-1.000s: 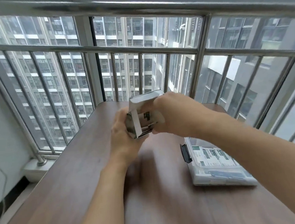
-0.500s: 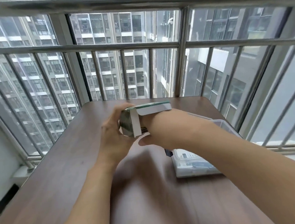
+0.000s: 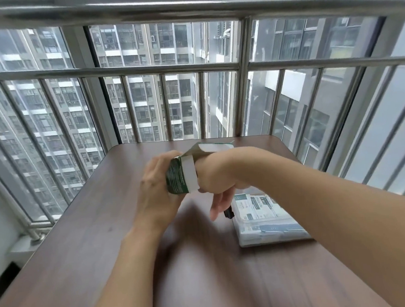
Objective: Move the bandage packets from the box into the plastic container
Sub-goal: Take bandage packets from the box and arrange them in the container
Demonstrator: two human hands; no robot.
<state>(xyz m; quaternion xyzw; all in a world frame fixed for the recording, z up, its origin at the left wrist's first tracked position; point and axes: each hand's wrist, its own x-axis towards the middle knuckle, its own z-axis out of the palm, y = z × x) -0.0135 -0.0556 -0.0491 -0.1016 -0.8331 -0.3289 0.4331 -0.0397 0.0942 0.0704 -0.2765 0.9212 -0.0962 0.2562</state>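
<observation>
Box held mid-air over the desk (image 3: 87, 249), flap open.
Left hand (image 3: 155, 194) grasps the box (image 3: 178, 177); right hand (image 3: 214, 176) has fingers inside it, grip unclear. Plastic container (image 3: 266, 217) near right, packets inside.

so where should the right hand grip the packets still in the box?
Judging from the pose: the box is held by the left hand, open end with flaps facing right. Packets inside aren't visible. The right hand should reach in from that side and pinch their exposed ends, pulling out toward the container.
</observation>
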